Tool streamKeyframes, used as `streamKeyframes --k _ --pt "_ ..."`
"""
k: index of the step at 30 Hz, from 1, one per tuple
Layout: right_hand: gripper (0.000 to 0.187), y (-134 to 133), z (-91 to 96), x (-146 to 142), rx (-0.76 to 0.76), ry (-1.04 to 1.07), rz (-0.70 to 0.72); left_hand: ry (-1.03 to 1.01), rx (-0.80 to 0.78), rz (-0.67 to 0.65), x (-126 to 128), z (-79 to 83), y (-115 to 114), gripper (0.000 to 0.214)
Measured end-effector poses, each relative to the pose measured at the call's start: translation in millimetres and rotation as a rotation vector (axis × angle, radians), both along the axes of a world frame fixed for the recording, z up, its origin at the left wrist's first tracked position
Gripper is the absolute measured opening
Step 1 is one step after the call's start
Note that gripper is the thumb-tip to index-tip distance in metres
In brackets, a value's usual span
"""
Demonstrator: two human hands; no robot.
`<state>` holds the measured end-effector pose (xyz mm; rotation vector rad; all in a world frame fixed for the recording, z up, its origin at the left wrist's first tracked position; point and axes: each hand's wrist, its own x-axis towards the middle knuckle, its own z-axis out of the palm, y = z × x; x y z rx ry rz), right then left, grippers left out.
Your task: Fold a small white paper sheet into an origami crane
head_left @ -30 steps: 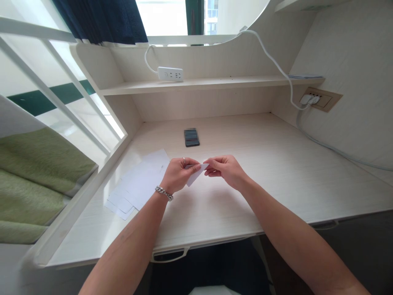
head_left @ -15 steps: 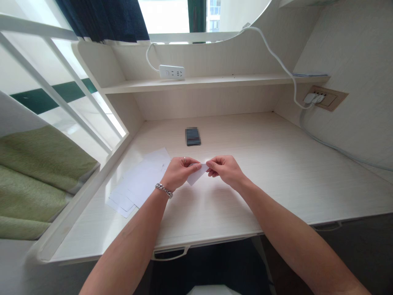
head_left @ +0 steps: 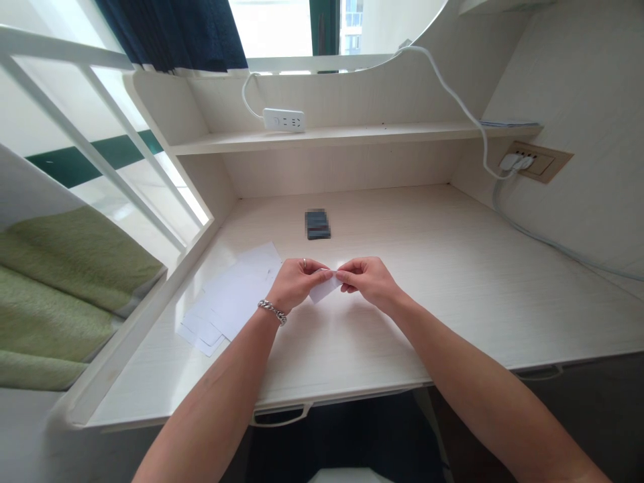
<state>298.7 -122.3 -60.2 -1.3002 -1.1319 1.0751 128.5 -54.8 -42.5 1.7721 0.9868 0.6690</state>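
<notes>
Desk (head_left: 453,268): pale wood grain, the largest item in front of me, with a raised shelf (head_left: 352,136) running along its back. Navy curtain (head_left: 176,33) hangs at upper left by the window; below it, a white slatted railing (head_left: 100,161) and a green and grey cloth (head_left: 60,288) border the desk's left side. Loose sheets (head_left: 246,285) of white paper lie overlapping on the left part of the desktop, just beside the person's left wrist. Both hands are over the middle of the desk, near the front, almost touching. Left hand (head_left: 296,282): narrow grip, thumb and fingers pinching a small white paper (head_left: 322,290). Right hand (head_left: 369,282): fingers curled, thumb and forefinger closed on the same paper at its upper right corner. Paper sits between the two hands, its lower corner pointing down toward the desktop; number of layers, cannot tell. Wall socket (head_left: 541,163) at right, two white plugs inserted. White power strip (head_left: 284,121) on the shelf. Dark flat object (head_left: 317,225), surface blurred, lies beyond the hands. Silver chain bracelet (head_left: 272,311) on the left wrist; ring (head_left: 304,263) on a left finger.
</notes>
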Motion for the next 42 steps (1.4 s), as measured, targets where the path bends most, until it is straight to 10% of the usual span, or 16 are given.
streamKeyframes --k 17,28,42 --pt "0.014 -3 4.4 -4 -0.048 0.006 0.01 -0.163 -0.221 -0.099 1 -7.3 6 0.04" --pt "0.017 -1 0.3 -3 0.001 -0.038 0.029 0.031 0.11 -0.086 4 -10.2 4 0.028" --pt "0.017 0 -2.7 5 -0.044 -0.298 0.098 0.1 0.13 -0.089 6 -13.0 1 0.024"
